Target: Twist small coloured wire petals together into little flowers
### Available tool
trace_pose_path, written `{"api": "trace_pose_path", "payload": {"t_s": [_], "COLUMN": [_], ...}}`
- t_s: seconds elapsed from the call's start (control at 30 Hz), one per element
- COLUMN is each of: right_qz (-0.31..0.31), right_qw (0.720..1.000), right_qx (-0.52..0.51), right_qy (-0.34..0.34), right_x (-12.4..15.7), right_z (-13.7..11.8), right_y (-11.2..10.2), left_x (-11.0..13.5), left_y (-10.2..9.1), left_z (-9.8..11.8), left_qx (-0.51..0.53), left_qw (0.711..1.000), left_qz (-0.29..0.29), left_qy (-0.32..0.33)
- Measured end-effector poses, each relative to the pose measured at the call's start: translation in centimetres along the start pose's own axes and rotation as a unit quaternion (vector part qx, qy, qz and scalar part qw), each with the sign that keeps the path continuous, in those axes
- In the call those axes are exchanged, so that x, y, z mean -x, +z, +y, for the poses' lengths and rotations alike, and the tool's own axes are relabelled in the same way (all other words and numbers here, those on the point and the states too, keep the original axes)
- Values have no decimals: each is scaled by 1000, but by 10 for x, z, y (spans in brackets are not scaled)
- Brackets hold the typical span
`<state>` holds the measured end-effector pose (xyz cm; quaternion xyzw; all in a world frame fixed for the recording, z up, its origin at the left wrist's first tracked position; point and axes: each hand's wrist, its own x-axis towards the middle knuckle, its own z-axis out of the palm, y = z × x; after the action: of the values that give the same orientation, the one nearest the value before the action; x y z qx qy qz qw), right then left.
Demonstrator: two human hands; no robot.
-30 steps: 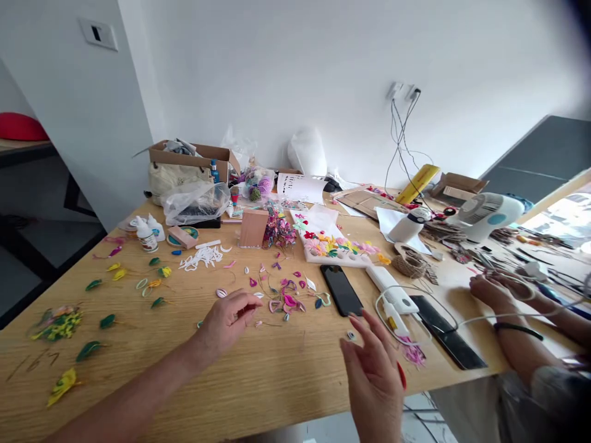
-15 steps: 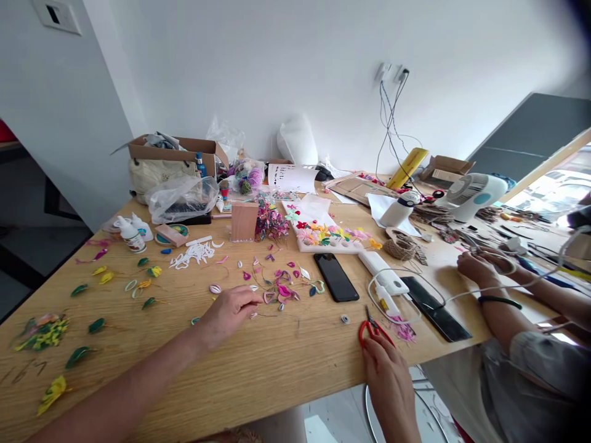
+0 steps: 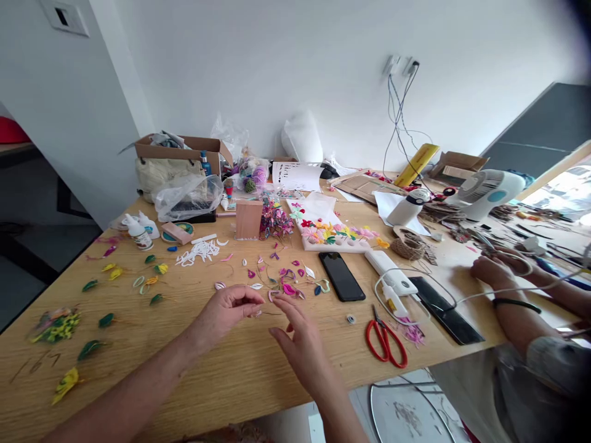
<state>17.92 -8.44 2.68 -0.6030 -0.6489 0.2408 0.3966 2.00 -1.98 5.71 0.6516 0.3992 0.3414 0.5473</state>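
Observation:
My left hand (image 3: 229,315) hovers over the table with thumb and fingertips pinched together. A tiny pale piece shows at its fingertips, too small to name. Close to its right, my right hand (image 3: 300,347) has thumb and fingers apart and holds nothing. Just beyond both hands lie small pink and magenta petal pieces (image 3: 289,289) with thin stems. Red-handled scissors (image 3: 385,344) rest on the table to the right of my right hand, near a small metal-looking ring (image 3: 351,319).
Green leaf pieces (image 3: 88,349) and yellow ones lie left. A black phone (image 3: 341,277), white power strip (image 3: 390,274) and foam block with flowers (image 3: 335,245) sit beyond my right hand. A glue bottle (image 3: 138,234) stands back left. At right, another person's hands (image 3: 492,271) work.
My right hand has let go of the red scissors, leaving them on the table, and moved left beside my left hand. My left hand keeps its pinch. The view has shifted slightly.

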Motion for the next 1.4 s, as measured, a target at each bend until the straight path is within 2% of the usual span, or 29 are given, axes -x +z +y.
{"api": "trace_pose_path", "payload": {"t_s": [0.1, 0.23, 0.33, 0.4, 0.47, 0.5, 0.53, 0.6, 0.67, 0.77, 0.87, 0.93, 1.07, 1.13, 1.2, 1.3, 1.4], "right_qz": [-39, -30, -18, -12, -9, -8, -7, -7, -9, -19, -33, -37, -27, 4, 19, -2, -33], "right_qw": [996, 988, 992, 997, 1000, 1000, 999, 997, 995, 995, 995, 993, 984, 977, 961, 945, 947], "right_qx": [-55, -111, -92, -54, -11, 9, 28, 58, 66, 49, 52, 70, 145, 208, 276, 325, 311], "right_qy": [56, 103, 83, 55, 18, -1, -19, -47, -68, -82, -72, -83, -100, -49, 5, 47, 70], "right_x": [-9, -5, 0, 1, 1, 1, 1, 1, 2, 5, 8, 10, 18, 23, 25, 24, 18], "right_z": [-1, 2, 2, 0, -5, -8, -11, -17, -21, -25, -24, -17, 16, 39, 62, 85, 95], "right_y": [9, 7, 0, -5, -9, -11, -12, -14, -14, -13, -13, -17, -42, -61, -78, -95, -99], "left_x": [4, 8, 8, 10, 13, 16, 19, 24, 24, 20, 16, 16, 27, 33, 40, 47, 54], "left_y": [-1, -15, -35, -45, -45, -41, -34, -15, 3, 15, 10, 0, -24, -35, -44, -53, -66], "left_z": [3, -2, -3, 2, 13, 18, 24, 31, 31, 20, 9, 5, 4, 5, 7, 10, 8], "left_qx": [21, 9, -10, -30, -53, -62, -69, -76, -134, -228, -237, -192, -92, -59, -28, -7, -20], "left_qw": [1000, 998, 993, 982, 974, 978, 986, 995, 986, 960, 958, 968, 983, 984, 987, 991, 993], "left_qz": [7, 38, 111, 187, 211, 187, 138, 15, -80, -137, -147, -153, -152, -148, -133, -109, -76], "left_qy": [-21, -44, -30, 25, 63, 68, 67, 56, 58, 86, 72, 43, -43, -78, -85, -82, -83]}}
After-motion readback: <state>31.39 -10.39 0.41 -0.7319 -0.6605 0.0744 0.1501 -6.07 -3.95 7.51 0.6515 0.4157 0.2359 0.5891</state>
